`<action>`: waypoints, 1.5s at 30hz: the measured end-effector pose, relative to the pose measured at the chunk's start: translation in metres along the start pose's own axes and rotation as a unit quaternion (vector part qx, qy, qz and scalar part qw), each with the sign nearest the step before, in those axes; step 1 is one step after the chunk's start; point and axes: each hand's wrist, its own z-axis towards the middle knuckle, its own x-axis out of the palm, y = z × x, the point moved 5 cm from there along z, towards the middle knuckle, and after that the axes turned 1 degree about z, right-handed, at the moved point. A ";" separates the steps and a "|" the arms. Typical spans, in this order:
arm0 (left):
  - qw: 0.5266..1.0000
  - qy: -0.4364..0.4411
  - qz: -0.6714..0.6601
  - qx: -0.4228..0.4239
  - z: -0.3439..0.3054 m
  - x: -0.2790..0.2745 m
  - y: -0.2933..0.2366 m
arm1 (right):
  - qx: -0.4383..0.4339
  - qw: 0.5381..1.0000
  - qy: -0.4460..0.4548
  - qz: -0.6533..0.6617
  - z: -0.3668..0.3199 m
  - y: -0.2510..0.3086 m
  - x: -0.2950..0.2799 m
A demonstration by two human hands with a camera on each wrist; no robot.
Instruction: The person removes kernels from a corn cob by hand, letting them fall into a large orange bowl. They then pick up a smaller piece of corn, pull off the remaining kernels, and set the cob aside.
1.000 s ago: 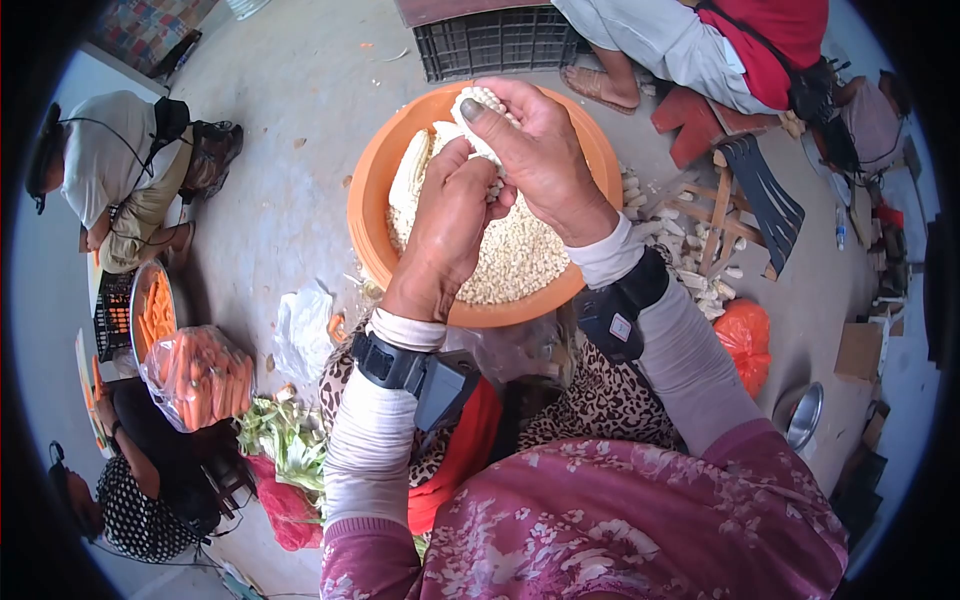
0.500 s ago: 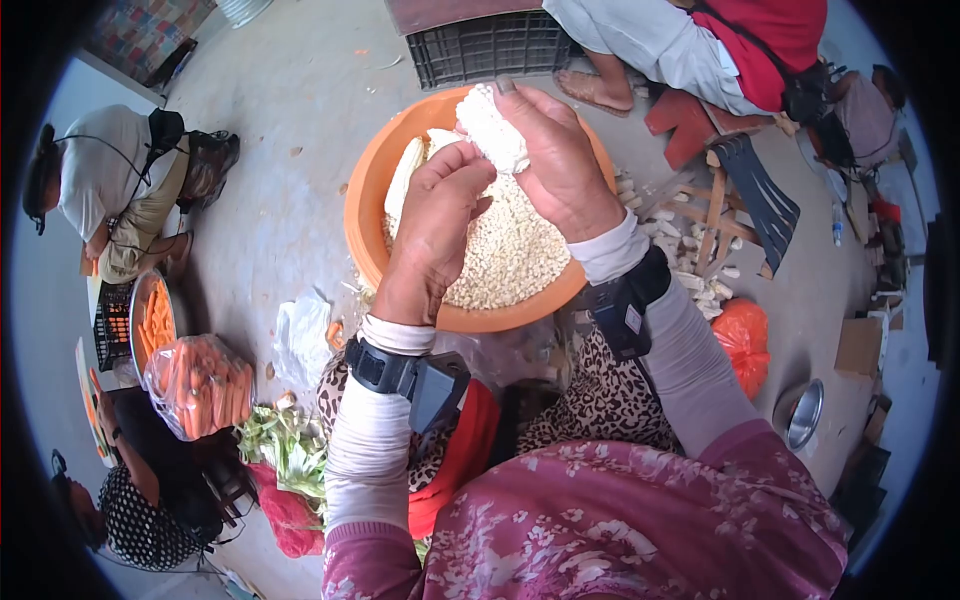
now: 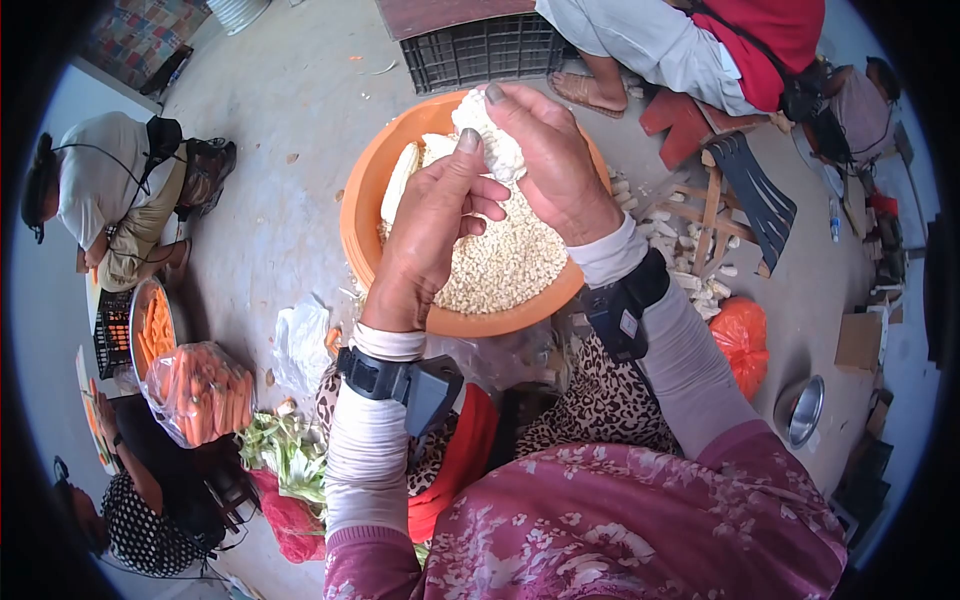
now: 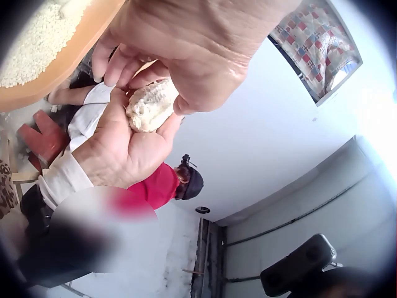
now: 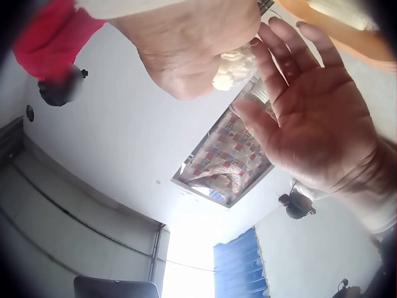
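Note:
My right hand (image 3: 555, 165) grips a corn cob (image 3: 500, 150) over the orange basin (image 3: 358, 215). In the left wrist view the cob's pale, rough end pokes out between that hand's thumb and fingers. Beside the cob is my left hand (image 3: 425, 225), its thumb up near the cob's side. Seen in the right wrist view, the left palm (image 5: 319, 121) is turned up, fingers loosely extended and nothing held. Loose white kernels (image 3: 510, 255) fill much of the basin below. Another whole cob (image 3: 400, 183) lies at the basin's left side.
Stripped cobs (image 3: 708, 290) lie on the floor right of the basin, by a toppled wooden stool (image 3: 712, 215). A black crate (image 3: 482, 55) stands beyond the basin. At left are bagged carrots (image 3: 200, 395) and corn husks (image 3: 285, 445). Other people sit around.
The left hand has let go of the cob and moved slightly down and left, its fingers loosening. The right hand still holds the cob, now turned to another side.

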 end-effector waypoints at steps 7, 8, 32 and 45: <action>0.998 -0.056 0.033 -0.013 0.002 0.000 0.004 | -0.014 0.999 0.025 -0.016 0.001 -0.008 0.004; 0.999 -0.051 0.016 -0.004 0.002 0.000 0.003 | -0.018 0.999 0.021 -0.019 0.001 -0.007 0.005; 0.998 -0.010 0.018 0.059 -0.001 0.011 0.004 | -0.006 0.999 0.046 -0.015 0.003 -0.001 -0.004; 0.997 -0.058 -0.030 0.043 0.005 0.002 0.009 | 0.007 0.998 0.068 0.009 0.003 -0.004 0.002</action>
